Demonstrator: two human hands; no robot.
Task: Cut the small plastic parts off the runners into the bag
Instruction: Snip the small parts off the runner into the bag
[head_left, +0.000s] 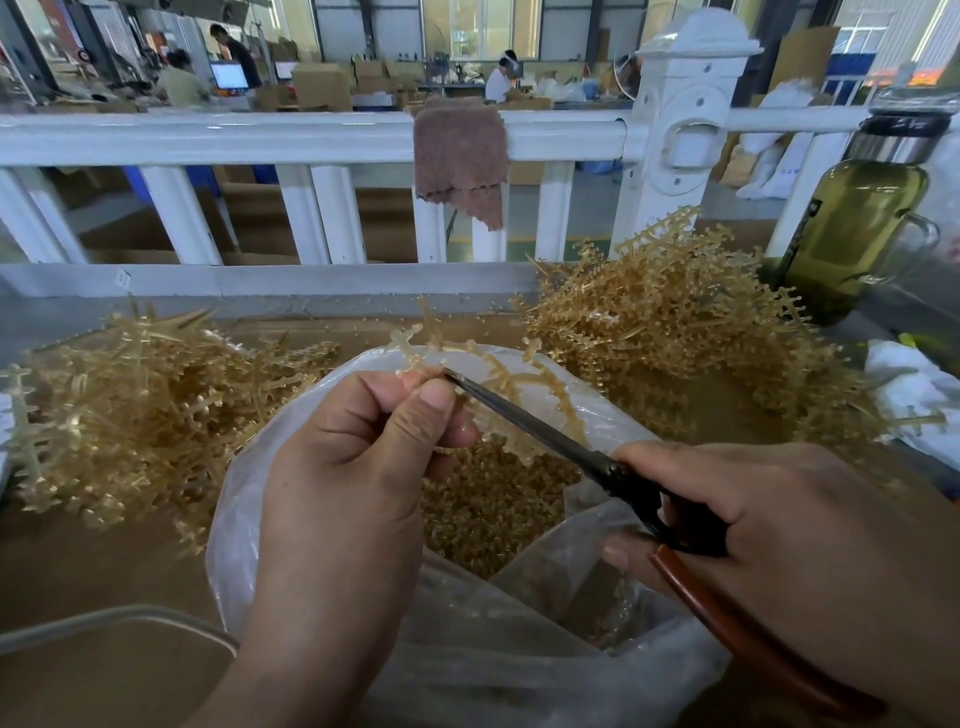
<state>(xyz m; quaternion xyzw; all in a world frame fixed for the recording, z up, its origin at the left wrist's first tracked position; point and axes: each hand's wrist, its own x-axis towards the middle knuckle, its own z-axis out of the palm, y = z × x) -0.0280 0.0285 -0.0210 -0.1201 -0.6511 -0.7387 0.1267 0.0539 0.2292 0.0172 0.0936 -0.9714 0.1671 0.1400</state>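
Your left hand (363, 441) is closed in a pinch. Thumb and curled fingers grasp one end of a pale amber runner (501, 376), which arches up and to the right from your fingertips, its short side branches showing against the bag behind it. Your right hand (769, 525) is wrapped round the handles of the scissors (545, 436). Its fingers curl about the dark loop, and a reddish-brown handle runs back under the palm toward the lower right. The dark blades read as one thin line slanting up and to the left, and their tip meets the runner just beside your left thumb. Whether a gap lies between the blades cannot be told.

Both hands are held over the open mouth of the clear plastic bag (244, 499), which stands at the near centre of the brown table (78, 571). Inside the bag, below the runner and the blades, lies a heap of small amber parts (488, 519). On the table to the left of the bag is the left pile (130, 415) of tangled runners. The right pile (675, 332), taller, lies beyond the bag to the right. A bottle (852, 234) of greenish liquid with a dark cap stands at the far right, just beside the right pile. A white railing (208, 137) crosses behind the table, and a brown cloth (460, 156) hangs over its top rail.
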